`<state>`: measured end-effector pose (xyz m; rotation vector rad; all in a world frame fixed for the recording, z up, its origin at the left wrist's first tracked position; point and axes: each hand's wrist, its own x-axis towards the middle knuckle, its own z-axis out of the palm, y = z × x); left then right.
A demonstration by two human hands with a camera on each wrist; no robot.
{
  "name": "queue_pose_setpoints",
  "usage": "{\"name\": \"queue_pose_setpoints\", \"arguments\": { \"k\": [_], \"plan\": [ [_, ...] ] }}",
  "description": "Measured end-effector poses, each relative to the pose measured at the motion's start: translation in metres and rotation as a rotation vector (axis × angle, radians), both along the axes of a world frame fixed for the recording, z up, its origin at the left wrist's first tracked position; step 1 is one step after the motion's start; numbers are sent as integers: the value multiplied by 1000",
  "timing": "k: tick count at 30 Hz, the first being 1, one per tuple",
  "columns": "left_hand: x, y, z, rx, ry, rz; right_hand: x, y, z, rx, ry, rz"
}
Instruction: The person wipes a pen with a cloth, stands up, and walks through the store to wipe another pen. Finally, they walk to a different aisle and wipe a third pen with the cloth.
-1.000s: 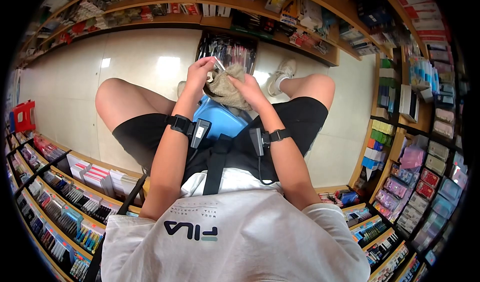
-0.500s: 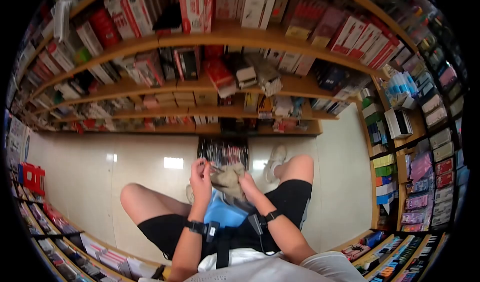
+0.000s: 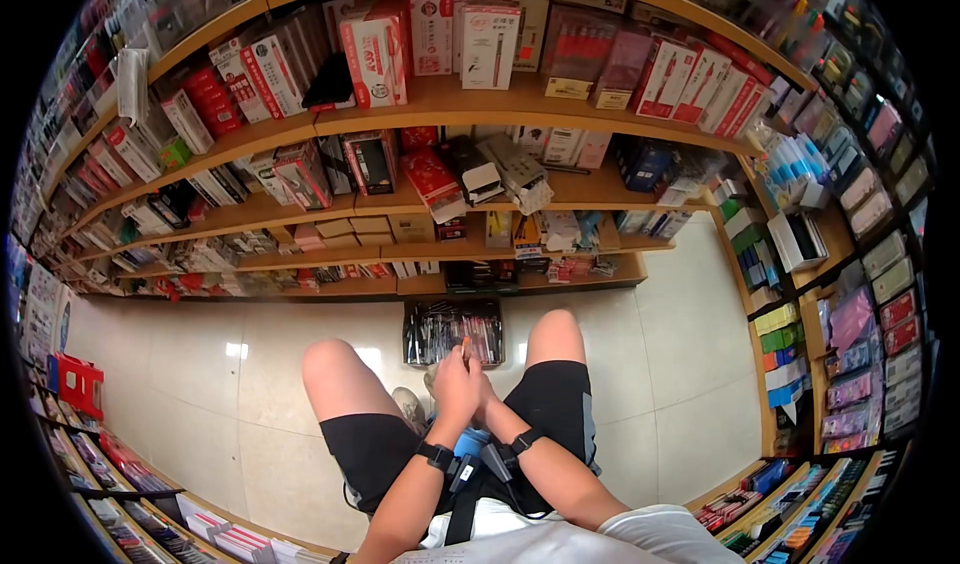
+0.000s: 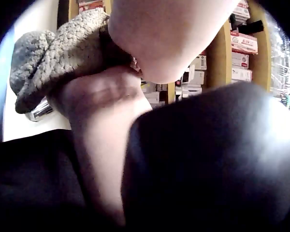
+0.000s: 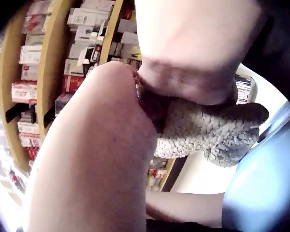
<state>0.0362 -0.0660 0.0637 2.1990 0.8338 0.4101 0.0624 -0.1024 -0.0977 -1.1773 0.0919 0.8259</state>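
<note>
In the head view my left hand (image 3: 457, 389) and right hand (image 3: 486, 406) are clasped close together over the lap. A slim pen (image 3: 466, 344) with an orange part stands up from the top of the left hand's grip. Its lower part is hidden. The right hand holds a beige, nubby cloth (image 5: 208, 130), bunched between the hands and hanging out to one side. This cloth (image 4: 75, 53) also shows in the left wrist view. Just ahead of the hands on the floor sits a dark box (image 3: 412, 336) packed with pens.
Long wooden shelves (image 3: 450, 94) with boxed goods run across the front. Racks (image 3: 780, 364) stand on the right, and pen displays (image 3: 800, 514) lie behind at both sides. Something light blue (image 3: 470, 442) shows between the thighs; a red plastic item (image 3: 76, 386) is far left.
The head view has tilted up toward the shelves. My hands, apart with the cloth spread between them, have come together, and the knees have drawn closer.
</note>
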Motion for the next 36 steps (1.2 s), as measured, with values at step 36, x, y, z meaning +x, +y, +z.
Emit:
{"name": "queue_pose_setpoints", "arguments": {
  "k": [36],
  "plan": [
    [-41, 37, -90, -487, 22, -65, 27, -54, 102, 165, 376, -115]
  ]
}}
